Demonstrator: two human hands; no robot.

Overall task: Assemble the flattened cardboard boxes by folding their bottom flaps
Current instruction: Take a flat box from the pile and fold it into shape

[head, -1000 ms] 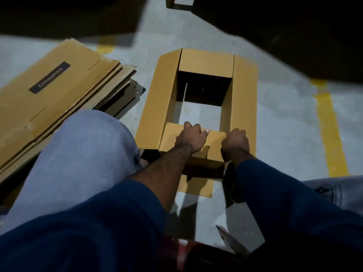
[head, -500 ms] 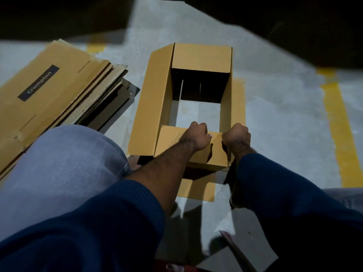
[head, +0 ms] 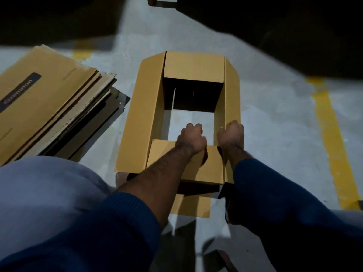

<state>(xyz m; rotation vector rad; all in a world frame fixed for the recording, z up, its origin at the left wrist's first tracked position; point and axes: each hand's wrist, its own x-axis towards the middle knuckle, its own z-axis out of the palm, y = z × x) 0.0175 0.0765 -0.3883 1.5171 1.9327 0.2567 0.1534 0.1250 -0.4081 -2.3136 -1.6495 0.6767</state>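
Observation:
A brown cardboard box (head: 141, 118) stands on the grey floor with its flaps upward and no bottom; the floor shows through it. The far short flap (head: 194, 67) is folded inward. The near short flap (head: 167, 154) lies inward too, and my left hand (head: 192, 138) curls its fingers over that flap's far edge. My right hand (head: 231, 134) grips the near end of the right long flap (head: 232, 95), which stands steeply. The left long flap leans outward.
A stack of flattened cardboard boxes (head: 49, 99) lies on the floor to the left, the top one with a dark label. My knee (head: 45, 193) in grey cloth is at lower left. A yellow floor line (head: 334, 144) runs on the right. The background is dark.
Both hands have moved forward. The left hand's fingers now curl over the near flap's far edge, and the right long flap has been pulled up from lying spread outward.

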